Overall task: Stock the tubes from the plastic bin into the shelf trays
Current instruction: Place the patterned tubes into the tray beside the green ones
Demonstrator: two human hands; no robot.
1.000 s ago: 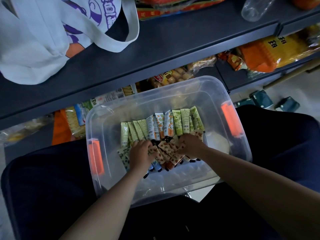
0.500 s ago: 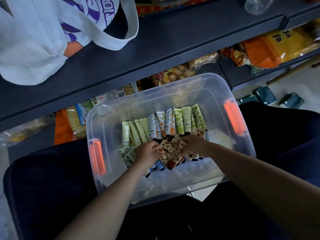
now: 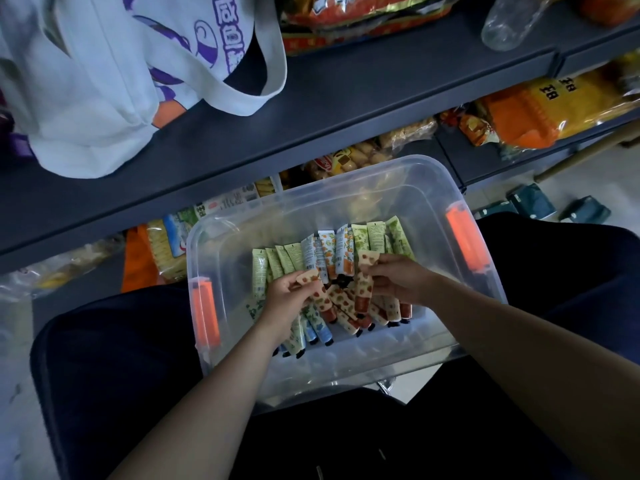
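Note:
A clear plastic bin [image 3: 433,188] with orange latches sits on my lap, holding several printed tubes [image 3: 332,251] in green, blue and orange patterns. My left hand [image 3: 284,292] grips a cream tube with red fruit print [image 3: 317,289] by its flat end. My right hand [image 3: 398,280] pinches another cream fruit-print tube [image 3: 364,285], lifted slightly above the pile. More fruit-print tubes [image 3: 349,313] lie beneath both hands with caps toward me. No shelf trays are in view.
A dark grey shelf [image 3: 346,109] runs across above the bin, carrying a white tote bag [image 3: 104,81] and snack bags [image 3: 346,15]. Lower shelves hold snack packs [image 3: 536,116]. A clear bottle [image 3: 509,22] lies top right. Small dark packets [image 3: 530,202] lie on the floor.
Both hands have lifted out of the pile, each raising a cream fruit-print tube; earlier they were pressed down among the tubes.

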